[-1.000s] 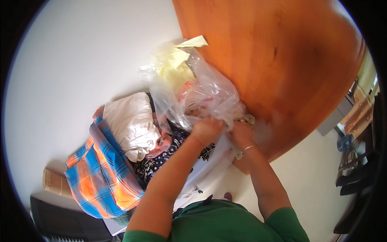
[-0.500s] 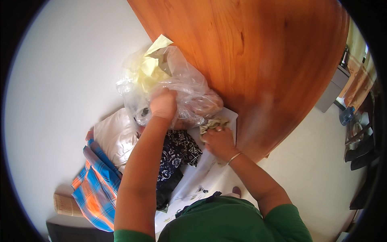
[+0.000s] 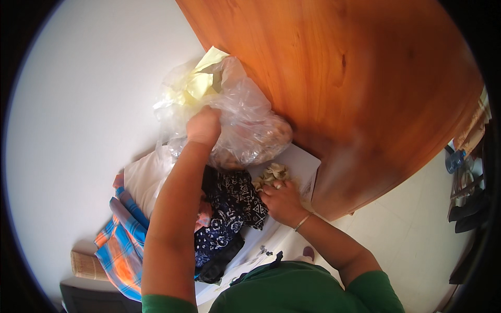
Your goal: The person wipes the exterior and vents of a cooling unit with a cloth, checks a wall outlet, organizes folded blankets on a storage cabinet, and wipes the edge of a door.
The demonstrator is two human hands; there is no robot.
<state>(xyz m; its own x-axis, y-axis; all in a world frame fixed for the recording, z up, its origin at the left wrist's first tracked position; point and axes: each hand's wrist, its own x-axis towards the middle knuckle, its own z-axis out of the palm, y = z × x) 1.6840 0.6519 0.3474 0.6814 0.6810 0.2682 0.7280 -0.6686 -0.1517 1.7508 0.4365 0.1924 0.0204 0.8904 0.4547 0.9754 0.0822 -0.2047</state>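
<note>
My left hand point(image 3: 204, 127) is closed on a large clear plastic bag point(image 3: 245, 107). Brownish items show blurrily through the bag's lower part, and pale yellow sheets point(image 3: 199, 86) poke out of its top. My right hand point(image 3: 283, 202) grips a crumpled beige cloth point(image 3: 273, 174) lying on a white surface point(image 3: 298, 159) just below the bag. Between my arms lie a black cloth with white patterns point(image 3: 245, 195) and a dark blue flowered cloth point(image 3: 216, 227). My left forearm covers part of this pile.
A tall polished wooden panel point(image 3: 339, 94) rises behind the bag. A whitish cushion-like fabric point(image 3: 146, 177) and a blue and orange checked cloth point(image 3: 120, 250) lie left of my arm, with a rolled bamboo mat point(image 3: 87, 265) beyond. A blue water bottle point(image 3: 455, 161) stands far right.
My left hand has shifted slightly left and the bag has lifted a little off the pile, baring more of the patterned cloths. My right hand and the beige cloth have moved slightly downward.
</note>
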